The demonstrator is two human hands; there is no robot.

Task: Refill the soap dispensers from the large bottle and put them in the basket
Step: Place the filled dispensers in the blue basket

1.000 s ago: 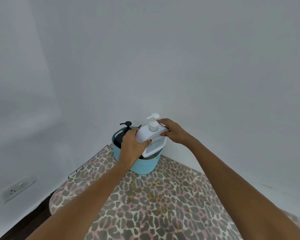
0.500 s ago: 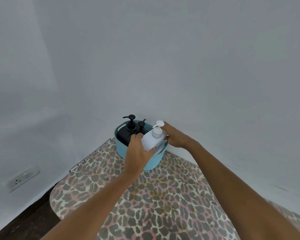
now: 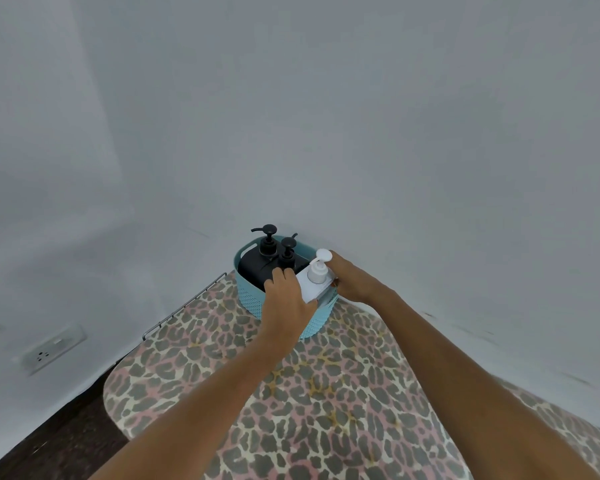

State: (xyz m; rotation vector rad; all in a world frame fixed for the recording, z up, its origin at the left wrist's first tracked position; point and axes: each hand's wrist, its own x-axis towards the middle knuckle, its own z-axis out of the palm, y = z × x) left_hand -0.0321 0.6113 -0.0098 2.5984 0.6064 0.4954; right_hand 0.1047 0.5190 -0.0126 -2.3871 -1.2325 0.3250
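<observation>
In the left part of the blue basket (image 3: 248, 292) two black dispensers (image 3: 257, 270) already stand, and right of them the white dispenser (image 3: 314, 284) is half inside its right part. The left hand (image 3: 284, 299) and the right hand (image 3: 352, 278) are each closed around one side of it. To finish well, I think both hands should keep it upright and lower it slowly, so the pump does not knock its black neighbours.

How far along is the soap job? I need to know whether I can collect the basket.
Nearly done. Two black dispensers already stand in the blue basket. The left hand and right hand hold the white dispenser tilted at the basket's rim, partly in. What is left: seat it and let go. No large bottle is in view.
</observation>
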